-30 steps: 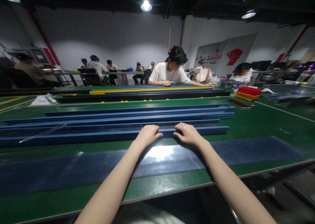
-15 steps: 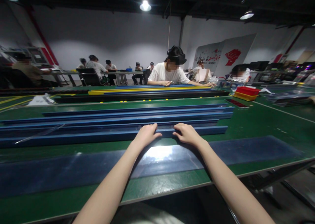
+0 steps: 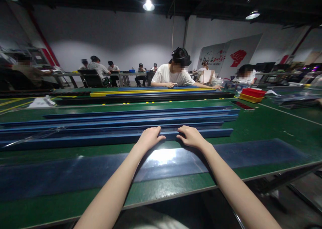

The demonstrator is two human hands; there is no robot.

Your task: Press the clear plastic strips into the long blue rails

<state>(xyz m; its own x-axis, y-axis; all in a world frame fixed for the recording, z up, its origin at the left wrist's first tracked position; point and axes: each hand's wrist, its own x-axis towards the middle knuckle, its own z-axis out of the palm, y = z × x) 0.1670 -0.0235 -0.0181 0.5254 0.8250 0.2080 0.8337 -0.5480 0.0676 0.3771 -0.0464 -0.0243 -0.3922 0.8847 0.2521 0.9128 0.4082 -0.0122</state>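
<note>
So, in the head view, my only one, I see the left hand (image 3: 150, 137) and the right hand (image 3: 192, 136) curled over the near edge of a long, straight, blue channel (image 3: 210, 133), thumbs at its front; I judge both to be gripping it, though some fingertips are hidden. Neither hand has shifted noticeably over the last second. What changes is a thin, glossy, transparent strip (image 3: 32, 139) across the channel's left part: its near end now reaches further left. I read the strip as loose, while the hold itself looks steady. The channel lies lengthwise on the green-topped bench (image 3: 266, 125), just beyond a flat, wide, bluish transparent sheet (image 3: 251, 152).
</note>
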